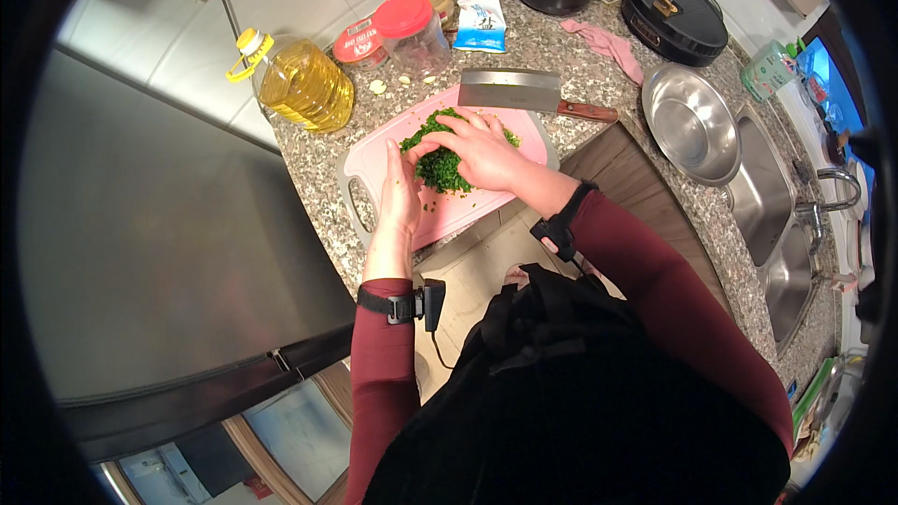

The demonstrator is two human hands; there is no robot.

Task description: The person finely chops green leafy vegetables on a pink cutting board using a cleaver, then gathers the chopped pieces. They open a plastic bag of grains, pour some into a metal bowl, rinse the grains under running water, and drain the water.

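Note:
On a pink cutting board (456,217) with a grey rim lies a heap of finely chopped green leaves (443,172). My left hand (402,189) stands upright at the heap's left edge, palm turned towards it. My right hand (480,149) reaches over the heap from the right, fingers spread and bent, its fingertips close to my left hand's fingers. Whether any leaves are between the fingers cannot be told. A cleaver (511,89) with a wooden handle lies across the board's far edge, its handle over the granite counter.
An oil bottle (306,88) stands left. Behind the board are peeled garlic cloves (377,87), a red-lidded jar (410,35) and a salt packet (480,22). To the right are a pink cloth (607,49), a steel basin (691,124), a black electric pan (673,17) and a sink (761,189).

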